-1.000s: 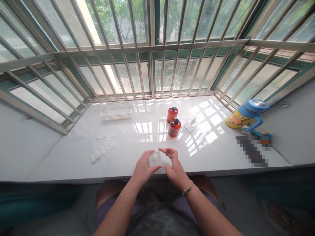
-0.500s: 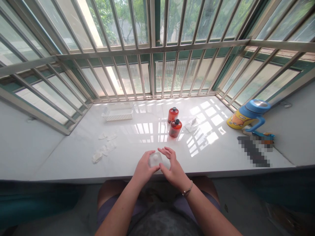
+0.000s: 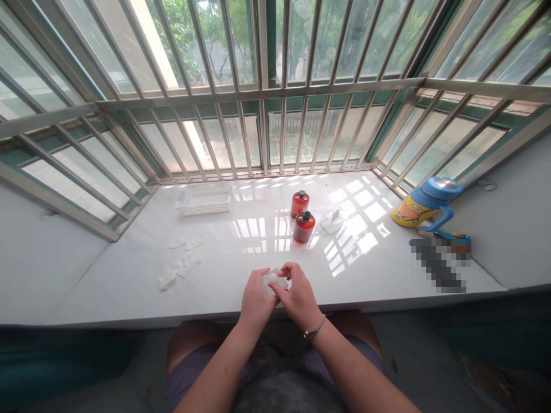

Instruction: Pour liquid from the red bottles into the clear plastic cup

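Observation:
Close to the front edge of the white counter, my left hand [image 3: 257,292] wraps round a small translucent container [image 3: 271,281] and is closed on it. From the other side, my right hand [image 3: 296,288] has its thumb and fingers bent in a pinch at the top of the container, where a pale round part shows. Much of the container is hidden by my fingers, so its exact kind is unclear. Two red bottles with black caps, a rear one [image 3: 300,205] and a front one [image 3: 304,228], stand upright beyond my hands.
Left of my hands lie crumpled white pieces [image 3: 181,264]. A white plastic basket [image 3: 204,201] sits near the window bars. Past the bottles is a clear item [image 3: 333,219]. A blue and yellow mug-like flask [image 3: 426,203] and a blurred dark object [image 3: 437,267] are at right.
My right hand has closed from spread fingers into a pinch at the container's top. My left hand still holds the container. The whole view has shifted slightly.

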`<state>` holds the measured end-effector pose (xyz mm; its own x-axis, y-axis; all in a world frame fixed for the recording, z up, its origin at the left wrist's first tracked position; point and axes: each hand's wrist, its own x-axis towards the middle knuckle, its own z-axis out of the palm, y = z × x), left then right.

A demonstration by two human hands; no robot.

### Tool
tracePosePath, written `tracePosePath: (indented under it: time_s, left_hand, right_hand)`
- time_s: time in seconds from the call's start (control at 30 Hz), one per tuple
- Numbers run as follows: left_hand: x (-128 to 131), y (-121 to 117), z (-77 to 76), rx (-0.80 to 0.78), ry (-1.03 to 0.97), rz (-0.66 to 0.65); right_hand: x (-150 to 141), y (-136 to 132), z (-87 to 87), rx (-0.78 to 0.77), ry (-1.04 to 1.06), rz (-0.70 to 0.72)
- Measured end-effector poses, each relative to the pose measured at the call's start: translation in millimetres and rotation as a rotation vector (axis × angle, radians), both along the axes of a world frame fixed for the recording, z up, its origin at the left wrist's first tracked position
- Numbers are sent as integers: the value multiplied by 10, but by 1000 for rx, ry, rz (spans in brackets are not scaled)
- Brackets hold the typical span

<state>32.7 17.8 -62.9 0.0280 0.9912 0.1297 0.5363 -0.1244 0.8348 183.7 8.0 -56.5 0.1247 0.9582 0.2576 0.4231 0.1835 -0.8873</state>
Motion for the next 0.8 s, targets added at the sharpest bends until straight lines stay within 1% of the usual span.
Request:
tracePosePath:
  time_s: [0.1, 0.17, 0.23, 0.3, 0.37, 0.4, 0.47, 0.53, 0.6, 0.67, 0.73, 0.8]
  left_hand:
    - [121, -12, -75, 58, 18, 42]
    - [205, -1, -123, 86, 17, 22]
    - [283, 16, -158, 90, 17, -55]
    - [336, 26, -169, 104, 27, -165]
    - [339, 22, -155, 161, 48, -241]
    - [312, 15, -143, 196, 68, -251]
    - [194, -5, -125, 235, 143, -236]
    - [0, -23, -131, 228, 265, -218]
    - [-235, -36, -170, 226, 397, -209]
    - [-457, -44, -228, 263, 492, -182]
    - [-621, -46, -282, 315, 539, -187]
    - [-705, -42, -315, 356, 547, -219]
  right_hand:
    - [26, -17, 6, -21, -18, -42]
    - [73, -26, 5, 1, -41, -72]
    - [155, -35, -8, 34, -67, -98]
    - [288, -40, -31, 61, -97, -131]
    - [484, -28, -55, 62, -126, -176]
    - [607, -12, -65, 55, -139, -204]
    - [895, 43, -80, 30, -159, -273]
    - [1217, 128, -91, 30, -190, -362]
    - [1539, 239, -103, 44, -230, -455]
    - [1826, 370, -113, 42, -269, -517]
    - [2051, 518, -117, 39, -297, -545]
    - [2203, 682, -113, 38, -318, -572]
